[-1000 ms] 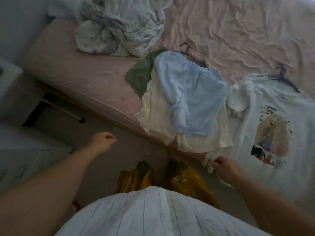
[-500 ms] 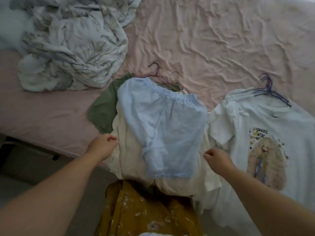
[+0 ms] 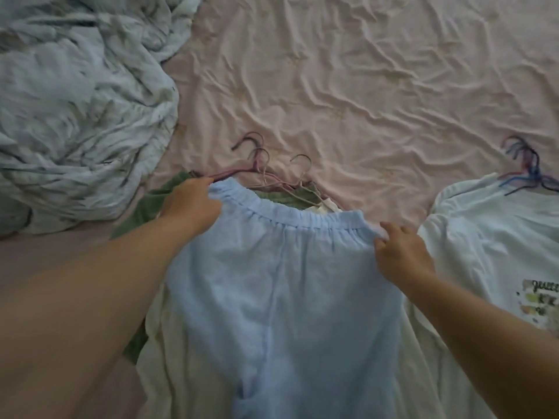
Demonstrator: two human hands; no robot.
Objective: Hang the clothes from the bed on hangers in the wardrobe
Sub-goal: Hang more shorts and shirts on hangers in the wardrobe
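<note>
Light blue shorts [image 3: 284,285] with an elastic waistband lie on top of a clothes pile on the bed. My left hand [image 3: 190,204] grips the waistband's left corner. My right hand [image 3: 402,252] pinches its right corner. Under the shorts lie a cream garment [image 3: 169,367] and a green garment [image 3: 145,207]. Several wire hangers [image 3: 263,167] poke out behind the waistband. To the right lies a white printed T-shirt [image 3: 490,237] with blue and purple hangers [image 3: 526,167] at its collar.
A crumpled pale blue-grey blanket [image 3: 78,98] is heaped at the upper left. The wrinkled pink bedsheet [image 3: 363,80] covers the rest of the bed. The wardrobe is out of view.
I have leaned in over the bed. Both hands moved up from the pile's lower edge to the shorts' waistband and took hold of its two corners.
</note>
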